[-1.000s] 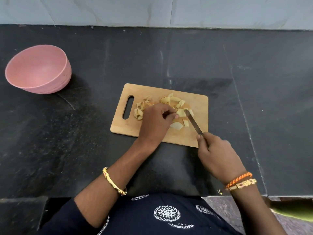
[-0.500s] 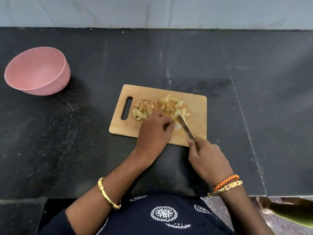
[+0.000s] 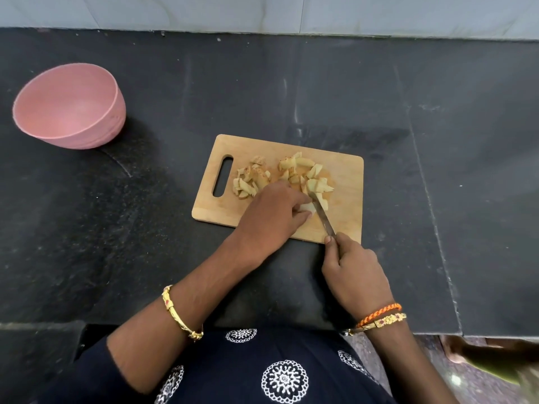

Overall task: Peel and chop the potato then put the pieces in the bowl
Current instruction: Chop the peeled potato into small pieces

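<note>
Left hand [image 3: 272, 217] pinches 1 potato piece [image 3: 306, 207] on the board [image 3: 345, 170], knife [image 3: 322, 214] right beside its fingertips — a slip could nick them. Right hand [image 3: 354, 275] grips the handle; bowl [image 3: 70, 106] sits well apart.

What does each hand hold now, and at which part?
The right hand grips the knife by its handle, hidden in the fist. The left hand pinches a pale potato piece at its left end on the cutting board.
</note>
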